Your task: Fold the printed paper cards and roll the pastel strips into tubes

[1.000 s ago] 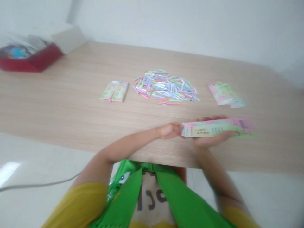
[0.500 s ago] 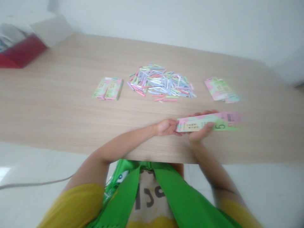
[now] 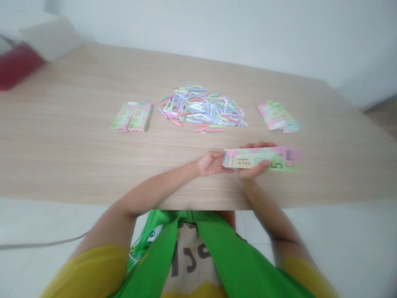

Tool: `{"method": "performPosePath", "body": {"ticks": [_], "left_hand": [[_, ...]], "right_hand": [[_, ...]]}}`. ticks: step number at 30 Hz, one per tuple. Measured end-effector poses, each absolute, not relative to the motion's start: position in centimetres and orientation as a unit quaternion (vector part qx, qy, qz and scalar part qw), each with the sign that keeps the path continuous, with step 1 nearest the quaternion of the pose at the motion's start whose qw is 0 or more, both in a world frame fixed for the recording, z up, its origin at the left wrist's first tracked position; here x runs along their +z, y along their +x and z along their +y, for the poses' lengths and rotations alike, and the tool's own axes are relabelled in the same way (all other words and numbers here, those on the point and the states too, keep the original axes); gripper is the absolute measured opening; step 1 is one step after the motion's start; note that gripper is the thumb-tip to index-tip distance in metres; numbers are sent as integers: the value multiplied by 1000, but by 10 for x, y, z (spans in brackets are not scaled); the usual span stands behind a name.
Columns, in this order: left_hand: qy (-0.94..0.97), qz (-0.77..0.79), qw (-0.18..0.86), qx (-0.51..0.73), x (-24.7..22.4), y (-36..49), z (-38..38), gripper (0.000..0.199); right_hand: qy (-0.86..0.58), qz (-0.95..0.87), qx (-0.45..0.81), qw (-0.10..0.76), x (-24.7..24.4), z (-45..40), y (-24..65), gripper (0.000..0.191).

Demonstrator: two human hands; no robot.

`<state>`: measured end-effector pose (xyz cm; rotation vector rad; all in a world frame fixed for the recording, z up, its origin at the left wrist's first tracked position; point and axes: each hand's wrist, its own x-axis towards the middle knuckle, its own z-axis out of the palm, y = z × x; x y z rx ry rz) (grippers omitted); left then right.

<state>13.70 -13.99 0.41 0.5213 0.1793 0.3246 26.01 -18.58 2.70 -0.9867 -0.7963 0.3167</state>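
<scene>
My right hand is closed around a long pink-and-green carton marked with a large 5, its thumb across the front and its fingers behind. The carton looks flat, and I cannot tell whether there is more than one layer. At its left end, my left hand pinches the edge, palm turned partly up. Beyond the hands lies a loose pile of small pastel sticks in pink, blue, green and white.
Two filled-out cartons of the same print lie side by side at left. Several flat-looking cartons overlap at right. A red and white box stands at the table's far left corner, near the wall.
The view has shifted slightly, so everything on the table sits a little further left. Both hands keep hold of the carton in nearly the same pose.
</scene>
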Motion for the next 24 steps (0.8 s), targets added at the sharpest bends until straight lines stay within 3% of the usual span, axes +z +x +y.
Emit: {"method": "performPosePath", "body": {"ticks": [6, 11, 13, 16, 20, 24], "left_hand": [[263, 95, 944, 173, 3, 138, -149, 43], [275, 73, 928, 240, 3, 142, -157, 83], [273, 74, 923, 262, 1, 144, -157, 88], [271, 71, 915, 288, 0, 148, -156, 78], [279, 65, 899, 330, 0, 152, -157, 51], [278, 95, 886, 359, -5, 156, -160, 45]], "right_hand": [[-368, -373, 52, 850, 33, -183, 251, 53], [-351, -364, 59, 861, 29, -185, 254, 46], [-378, -362, 75, 849, 26, -184, 259, 45], [-391, -339, 127, 846, 23, -182, 265, 48], [-381, -276, 164, 867, 25, -181, 266, 45], [-409, -289, 159, 851, 28, -184, 260, 42]]}}
